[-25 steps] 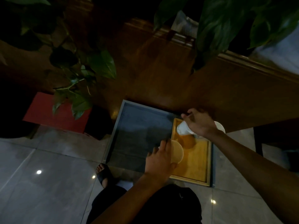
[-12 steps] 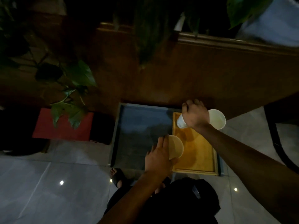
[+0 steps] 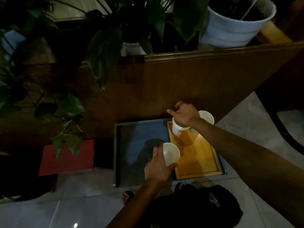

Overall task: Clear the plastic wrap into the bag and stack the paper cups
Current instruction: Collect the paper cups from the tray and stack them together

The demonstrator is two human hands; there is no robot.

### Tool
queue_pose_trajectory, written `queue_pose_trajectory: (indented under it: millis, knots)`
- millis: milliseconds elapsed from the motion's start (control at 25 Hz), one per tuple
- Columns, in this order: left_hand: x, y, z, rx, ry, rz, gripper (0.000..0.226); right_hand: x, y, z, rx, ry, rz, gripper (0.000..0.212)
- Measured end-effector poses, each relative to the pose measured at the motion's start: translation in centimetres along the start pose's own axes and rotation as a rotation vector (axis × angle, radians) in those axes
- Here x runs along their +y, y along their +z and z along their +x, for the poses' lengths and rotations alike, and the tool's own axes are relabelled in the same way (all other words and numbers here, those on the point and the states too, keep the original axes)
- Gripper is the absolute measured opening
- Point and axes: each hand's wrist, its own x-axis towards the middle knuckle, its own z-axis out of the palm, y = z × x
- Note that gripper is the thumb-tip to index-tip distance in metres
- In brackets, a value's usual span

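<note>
My left hand [image 3: 158, 167] grips a white paper cup [image 3: 171, 154] from the side, holding it over the left edge of the yellow wooden tray [image 3: 197, 158]. My right hand [image 3: 185, 115] is closed on a second white paper cup [image 3: 177, 129] at the tray's far end. Just right of that hand stands a third white cup [image 3: 207, 118], upright, partly hidden by my wrist. A black bag [image 3: 197, 209] lies on the floor near my feet. I see no plastic wrap.
The tray rests on a grey-blue low table [image 3: 139, 145]. A wooden panel [image 3: 181, 83] rises behind it, with potted plants [image 3: 115, 38] and a white pot [image 3: 236, 23] on top. A red box [image 3: 65, 158] sits to the left. The floor is pale tile [image 3: 65, 203].
The camera has tilted up, showing the plants and the white pot. My right hand has turned its cup from lying sideways to more upright. My left hand still holds its cup.
</note>
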Motion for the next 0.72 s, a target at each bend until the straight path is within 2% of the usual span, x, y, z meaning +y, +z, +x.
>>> queue_pose_trajectory:
  millis: [120, 240, 280, 360, 480, 560, 720]
  knots:
    - [-0.1, 0.0, 0.0, 0.014, 0.02, 0.034, 0.095, -0.9, -1.9, -2.6, 0.12, -0.034, 0.112, 0.046]
    - [-0.4, 0.3, 0.1, 0.02, 0.039, 0.045, 0.095, -1.2, -0.8, -8.8, 0.228, -0.137, 0.172, 0.029]
    - [-0.4, 0.4, 0.1, 0.022, 0.048, 0.045, 0.094, -1.1, 0.1, -10.9, 0.197, -0.15, 0.17, 0.028]
    - [-0.5, 0.4, 0.2, 0.022, 0.065, 0.047, 0.092, -0.6, 2.2, -13.8, 0.023, -0.111, 0.087, 0.035]
    - [-0.5, 0.4, 0.2, 0.032, 0.073, 0.067, 0.091, 0.6, 4.8, -14.8, -0.273, 0.064, -0.013, 0.054]
    - [-0.4, 0.4, 0.2, 0.034, 0.067, 0.056, 0.089, 1.0, 5.8, -14.6, -0.321, 0.136, 0.025, 0.053]
    - [-0.4, 0.5, 0.2, 0.009, 0.106, 0.049, 0.09, 1.4, 6.9, -14.1, -0.3, 0.183, 0.058, 0.038]
